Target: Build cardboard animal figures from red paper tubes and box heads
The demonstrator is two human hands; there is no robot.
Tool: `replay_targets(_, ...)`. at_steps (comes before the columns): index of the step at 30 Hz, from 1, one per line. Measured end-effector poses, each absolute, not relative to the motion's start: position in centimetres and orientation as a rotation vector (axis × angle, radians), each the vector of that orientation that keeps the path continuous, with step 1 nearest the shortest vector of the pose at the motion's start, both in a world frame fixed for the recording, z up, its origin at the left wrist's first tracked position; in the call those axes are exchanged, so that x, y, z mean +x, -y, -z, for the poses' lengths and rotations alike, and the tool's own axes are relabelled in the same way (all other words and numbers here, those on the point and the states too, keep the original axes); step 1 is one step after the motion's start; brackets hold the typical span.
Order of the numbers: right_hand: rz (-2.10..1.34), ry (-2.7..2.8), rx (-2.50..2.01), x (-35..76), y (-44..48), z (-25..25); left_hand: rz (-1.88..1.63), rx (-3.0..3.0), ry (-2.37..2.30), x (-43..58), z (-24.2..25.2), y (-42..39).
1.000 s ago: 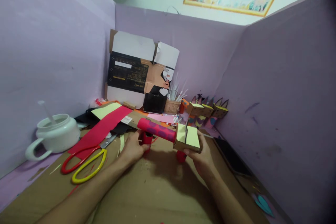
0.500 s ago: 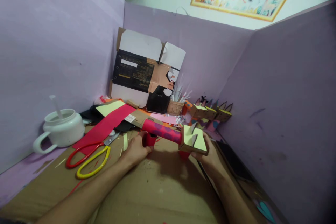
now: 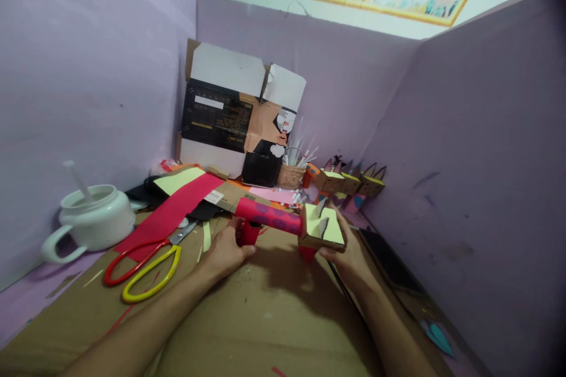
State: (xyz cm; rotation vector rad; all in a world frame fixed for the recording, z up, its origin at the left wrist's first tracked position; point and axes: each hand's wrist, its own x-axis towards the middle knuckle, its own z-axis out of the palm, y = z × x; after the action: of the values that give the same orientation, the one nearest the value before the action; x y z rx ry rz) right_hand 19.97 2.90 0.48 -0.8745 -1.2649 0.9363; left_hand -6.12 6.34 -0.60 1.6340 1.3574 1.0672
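Observation:
A paper animal figure (image 3: 272, 216) stands in front of me on the cardboard. Its body is a red tube with purple spots, and its boxy head (image 3: 313, 228) has a pale yellow top with two pointed ears. Red legs (image 3: 250, 234) show beneath the tube. My left hand (image 3: 229, 247) has its fingers closed around the rear red leg, thumb in front. My right hand (image 3: 349, 247) grips the head from the right side, with some fingers hidden behind it.
Scissors (image 3: 152, 274) with one red and one yellow handle lie at the left beside a red paper strip (image 3: 177, 212). A white mug-like pot (image 3: 99, 221) stands farther left. Behind are a flattened box (image 3: 216, 118), a basket (image 3: 290, 175) and similar figures (image 3: 349, 182). A dark flat object (image 3: 389, 256) lies right.
Both hands keep their hold on the figure, which stays nearly in place. The view has shifted slightly, so everything appears a little farther left.

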Motion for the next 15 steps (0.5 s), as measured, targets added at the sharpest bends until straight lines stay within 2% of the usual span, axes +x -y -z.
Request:
replay_targets(7, -0.984, 1.272, -0.942, 20.3, -2.7, -1.0, -0.903, 1.730, -1.458, -6.0, 0.0, -6.1)
replay_targets(15, -1.069, 1.279, -0.908, 20.9, -2.7, -1.6, -0.951, 1.743, -1.390, -6.1, 0.2, -6.3)
